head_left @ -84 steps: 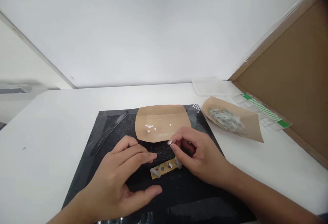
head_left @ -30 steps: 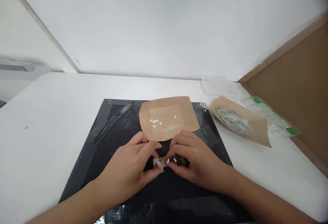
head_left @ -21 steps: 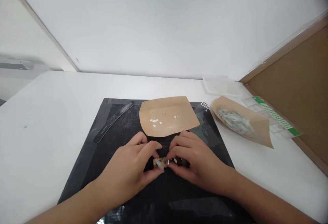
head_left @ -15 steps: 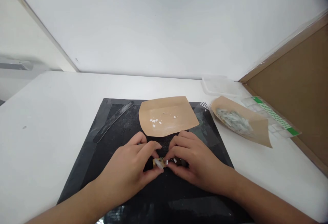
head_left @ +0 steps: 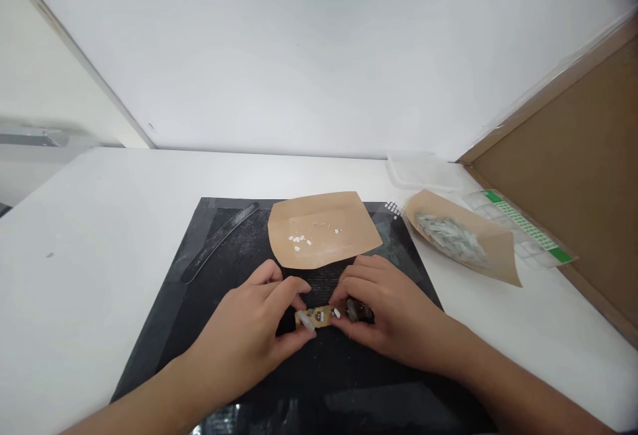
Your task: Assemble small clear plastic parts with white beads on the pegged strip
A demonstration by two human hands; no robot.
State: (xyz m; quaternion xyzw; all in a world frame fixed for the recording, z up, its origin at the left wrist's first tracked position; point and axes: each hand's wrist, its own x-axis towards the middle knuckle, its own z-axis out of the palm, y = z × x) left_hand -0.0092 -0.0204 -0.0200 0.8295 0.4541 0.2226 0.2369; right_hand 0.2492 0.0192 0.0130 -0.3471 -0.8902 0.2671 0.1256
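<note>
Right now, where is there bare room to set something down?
The white table is bare left of the black mat, save small marks, and between mat and wall. Crowded: around the hands and yellow strip, and back right, with brown paper and plastic sheet.

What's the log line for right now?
left hand: holding yellow strip, left end; right hand: gripping its right part; brown paper: beyond hands, bearing white bits

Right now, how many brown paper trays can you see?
2. One brown paper tray, bearing small white pieces, lies on the far side of the black rectangular mat; the other, holding piled translucent strips, sits to that mat's right. No others show.
</note>
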